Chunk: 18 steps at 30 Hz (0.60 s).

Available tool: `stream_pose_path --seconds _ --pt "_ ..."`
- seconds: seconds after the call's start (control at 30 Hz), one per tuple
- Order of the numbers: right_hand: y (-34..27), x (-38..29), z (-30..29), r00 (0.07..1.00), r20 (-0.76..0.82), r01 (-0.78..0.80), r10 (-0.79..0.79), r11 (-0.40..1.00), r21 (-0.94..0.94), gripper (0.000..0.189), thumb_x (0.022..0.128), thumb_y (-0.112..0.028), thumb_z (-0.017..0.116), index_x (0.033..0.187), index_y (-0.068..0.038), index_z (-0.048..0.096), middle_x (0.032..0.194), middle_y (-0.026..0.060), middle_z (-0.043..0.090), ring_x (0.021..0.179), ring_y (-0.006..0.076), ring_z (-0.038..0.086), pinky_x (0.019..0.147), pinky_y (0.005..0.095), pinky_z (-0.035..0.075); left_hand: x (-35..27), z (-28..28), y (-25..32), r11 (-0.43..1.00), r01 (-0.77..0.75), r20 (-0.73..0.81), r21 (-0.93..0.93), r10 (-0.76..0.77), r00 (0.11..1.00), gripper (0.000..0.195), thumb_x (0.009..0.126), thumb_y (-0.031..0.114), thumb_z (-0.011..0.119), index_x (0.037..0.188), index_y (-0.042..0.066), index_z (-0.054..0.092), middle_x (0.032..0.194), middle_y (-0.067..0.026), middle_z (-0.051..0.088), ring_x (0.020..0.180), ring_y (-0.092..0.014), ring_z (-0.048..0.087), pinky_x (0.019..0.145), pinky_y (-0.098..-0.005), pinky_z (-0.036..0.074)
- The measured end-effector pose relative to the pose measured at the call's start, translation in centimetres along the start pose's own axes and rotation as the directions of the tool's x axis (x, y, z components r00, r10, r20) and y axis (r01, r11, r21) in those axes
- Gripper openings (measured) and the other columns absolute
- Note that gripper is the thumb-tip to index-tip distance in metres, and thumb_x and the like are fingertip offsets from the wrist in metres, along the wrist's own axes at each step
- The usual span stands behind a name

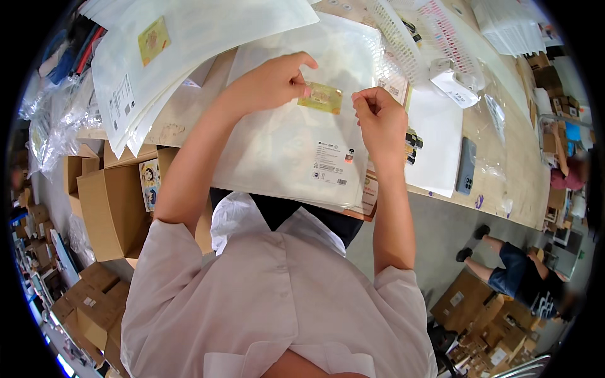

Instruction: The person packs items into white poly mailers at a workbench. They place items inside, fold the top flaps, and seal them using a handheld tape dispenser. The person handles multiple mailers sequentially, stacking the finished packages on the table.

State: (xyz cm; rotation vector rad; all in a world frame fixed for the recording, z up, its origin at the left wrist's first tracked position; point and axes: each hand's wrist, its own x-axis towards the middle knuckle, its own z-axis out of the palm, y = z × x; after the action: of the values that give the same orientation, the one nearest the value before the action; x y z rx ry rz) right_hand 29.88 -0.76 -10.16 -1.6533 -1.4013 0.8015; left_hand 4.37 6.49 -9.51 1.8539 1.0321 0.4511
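A gold printed card-like label lies on the top sheet of a stack of translucent plastic bags before me. The fingertips of my left hand touch the label's left end, its index finger raised apart from the others. Just right of the label, my right hand is held with thumb and fingertips pinched together; nothing shows between them. A white printed sticker with writing and a barcode sits lower on the same bag. Another pile of bags at upper left carries a similar gold label.
White plastic baskets and a white boxy device stand at upper right. A phone lies by the table edge, near black clips. An open cardboard box is below left. Another person is at right.
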Motion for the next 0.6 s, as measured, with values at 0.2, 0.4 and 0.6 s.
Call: stream_pose_path --seconds 0.2,0.4,0.6 --pt "1.4 0.7 1.9 0.995 -0.002 0.097 -0.101 0.958 -0.27 0.014 0.099 -0.012 0.077 0.095 0.002 0.074 0.084 0.0184 0.077 0.074 0.0329 0.076 0.07 0.0433 0.059 1.4 1.7 -0.4 0.924 0.152 -0.17 0.35 -0.097 0.981 0.037 0.1 0.011 0.07 0.134 0.005 0.056 0.093 -0.0115 0.075 0.092 -0.027 0.072 0.079 -0.0429 0.053" --pt "1.9 0.6 3.1 0.985 -0.025 0.136 -0.171 0.856 -0.5 0.017 0.097 -0.013 0.077 0.09 -0.001 0.069 0.094 0.0184 0.076 0.086 0.0385 0.078 0.073 0.0504 0.059 2.0 3.5 1.0 0.766 0.284 -0.21 0.577 -0.198 0.958 0.043 0.097 0.016 0.074 0.134 0.008 0.053 0.104 -0.0136 0.075 0.104 -0.033 0.074 0.085 -0.0461 0.056" --pt "1.5 2.0 1.5 1.0 -0.029 -0.02 0.006 0.862 -0.506 0.024 0.093 -0.022 0.085 0.09 -0.003 0.071 0.094 0.0175 0.078 0.089 0.0395 0.078 0.077 0.0512 0.059 1.4 2.9 -1.0 0.792 0.37 -0.357 0.486 -0.207 0.911 0.062 0.087 0.033 0.089 0.133 0.01 0.055 0.108 -0.0136 0.074 0.107 -0.033 0.075 0.087 -0.0476 0.057"
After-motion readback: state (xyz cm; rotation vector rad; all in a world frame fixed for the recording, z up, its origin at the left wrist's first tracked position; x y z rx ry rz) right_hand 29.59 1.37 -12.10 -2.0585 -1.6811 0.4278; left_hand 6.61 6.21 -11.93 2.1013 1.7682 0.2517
